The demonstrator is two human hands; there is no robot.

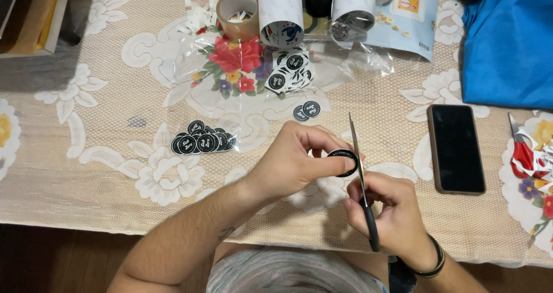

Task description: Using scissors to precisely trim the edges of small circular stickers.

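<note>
Scissors (362,183) gripped in the right hand (387,212) trim a round black sticker (343,155) pinched by the left hand (294,158) above the surface (103,178), with a cut pile (203,141) lying left and an uncut bunch (290,74) beyond.

Glossy black paper sticker (343,155) against bare metal scissors (358,172), matt black plastic handle; lacy cloth tablecloth (103,172) beneath; glossy dark phone (455,148) near right edge.
</note>
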